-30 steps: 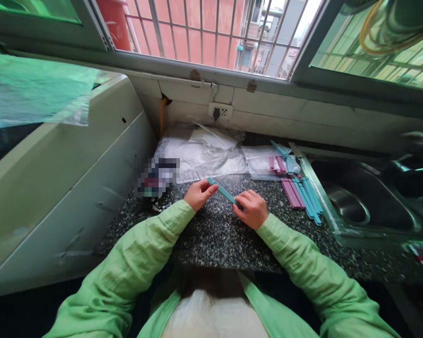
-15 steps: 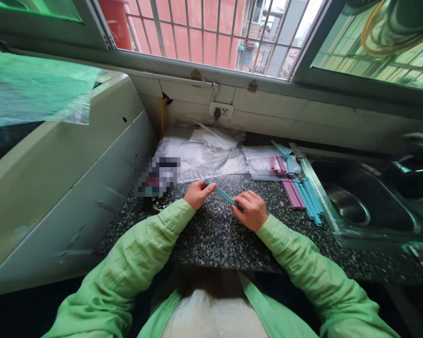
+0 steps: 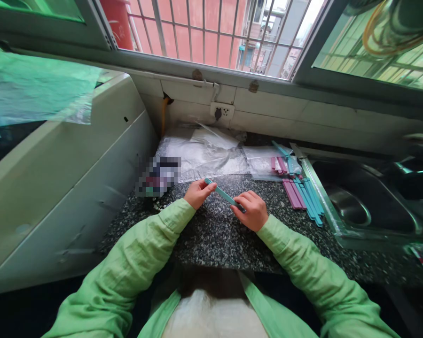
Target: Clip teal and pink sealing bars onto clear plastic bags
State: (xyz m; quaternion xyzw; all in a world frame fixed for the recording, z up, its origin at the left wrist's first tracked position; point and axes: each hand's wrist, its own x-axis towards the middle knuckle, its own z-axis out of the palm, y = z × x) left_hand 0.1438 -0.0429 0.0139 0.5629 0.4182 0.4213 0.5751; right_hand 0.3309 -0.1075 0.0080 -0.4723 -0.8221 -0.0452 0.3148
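Between my two hands, above the speckled counter, a long, narrow teal bag clip [image 3: 224, 194] slants down to the right. My left hand [image 3: 197, 193] pinches its upper left end between thumb and fingers. At the lower right end, my right hand [image 3: 251, 209] has its fingers closed round the clip and hides part of that end. To the right lie several pink bag clips [image 3: 293, 194] in a row beside several teal bag clips [image 3: 310, 199]. More clips rest on a clear plastic bag [image 3: 261, 164] just behind them.
Clear plastic sheeting [image 3: 207, 152] covers the counter's back by the wall socket [image 3: 222, 111]. A steel sink [image 3: 373, 197] borders the right side. A pale appliance [image 3: 91, 155] stands at the left, near a blurred-out item [image 3: 158, 177]. The dark granite counter [image 3: 215, 244] runs below my hands.
The view has shifted very slightly. Both hands keep the same hold on the teal bag clip, and nothing else has visibly moved.
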